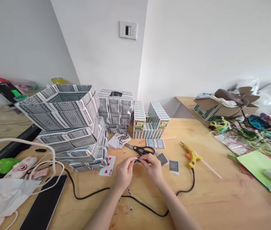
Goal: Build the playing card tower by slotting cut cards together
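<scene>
My left hand [124, 171] and my right hand [152, 166] meet over the middle of the wooden table, fingertips pinched round one small dark piece, which looks like a card seen edge-on. Just beyond them lie black-handled scissors [143, 150]. A fan of playing cards [119, 140] is spread behind, and a three of hearts [107, 166] rests left of my left hand. Patterned cards lie face down right of my right hand, one of them [174, 166] near a yellow glue gun [193, 156]. A glue stick [211, 169] lies beside the gun.
Stacked structures of folded cards [70, 124] rise at the left, with another [117, 110] behind. Card boxes [149, 121] stand at the back. A black cable [145, 207] crosses under my forearms. A tablet [44, 204] lies left; an open carton [223, 108] and craft scraps are right.
</scene>
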A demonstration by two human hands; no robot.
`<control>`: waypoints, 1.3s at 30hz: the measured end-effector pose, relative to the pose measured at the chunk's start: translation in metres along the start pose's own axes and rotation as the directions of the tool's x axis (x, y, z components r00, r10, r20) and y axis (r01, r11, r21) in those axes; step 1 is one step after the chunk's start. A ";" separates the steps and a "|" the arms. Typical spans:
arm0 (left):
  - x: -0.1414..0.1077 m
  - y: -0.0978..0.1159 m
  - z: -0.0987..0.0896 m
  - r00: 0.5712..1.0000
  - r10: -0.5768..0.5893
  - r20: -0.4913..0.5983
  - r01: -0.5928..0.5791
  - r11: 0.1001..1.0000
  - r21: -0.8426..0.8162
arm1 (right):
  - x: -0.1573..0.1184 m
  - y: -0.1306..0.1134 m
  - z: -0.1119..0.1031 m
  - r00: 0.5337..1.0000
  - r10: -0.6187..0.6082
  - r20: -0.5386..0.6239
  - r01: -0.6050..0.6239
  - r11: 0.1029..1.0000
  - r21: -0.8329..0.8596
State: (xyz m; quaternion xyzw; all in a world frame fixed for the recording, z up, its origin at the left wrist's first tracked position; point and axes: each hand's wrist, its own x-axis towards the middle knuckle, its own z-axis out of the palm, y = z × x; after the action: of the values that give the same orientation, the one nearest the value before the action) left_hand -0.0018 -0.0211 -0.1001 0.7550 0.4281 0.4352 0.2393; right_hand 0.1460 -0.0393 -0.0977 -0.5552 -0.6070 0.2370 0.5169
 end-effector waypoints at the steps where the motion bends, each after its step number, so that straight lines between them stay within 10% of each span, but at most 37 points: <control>1: 0.000 0.001 0.001 1.000 -0.026 0.005 0.026 0.998 -0.050 | 0.000 0.002 0.001 0.999 0.037 -0.004 -0.037 0.999 0.038; 11: 0.005 -0.013 0.009 0.917 -0.394 0.068 0.382 0.813 -0.440 | 0.004 0.020 0.007 0.958 0.261 0.118 -0.286 0.849 0.444; 23: 0.007 -0.014 0.006 0.904 -0.413 0.110 0.418 0.799 -0.431 | 0.002 0.014 -0.003 0.946 0.283 0.157 -0.319 0.903 0.289; 31: 0.013 -0.014 0.002 0.857 -0.511 -0.069 0.424 0.774 -0.469 | -0.001 -0.004 0.007 0.768 0.329 0.549 -0.569 0.744 0.351; 39: 0.009 -0.007 0.004 0.898 -0.439 -0.022 0.421 0.874 -0.243 | -0.004 -0.003 0.017 0.807 0.319 0.497 -0.570 0.640 0.515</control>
State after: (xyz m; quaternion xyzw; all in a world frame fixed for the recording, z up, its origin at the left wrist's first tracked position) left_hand 0.0007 -0.0098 -0.1025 0.5904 0.5401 0.4468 0.4001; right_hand 0.1288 -0.0386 -0.1027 -0.4239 -0.4129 0.6495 0.4775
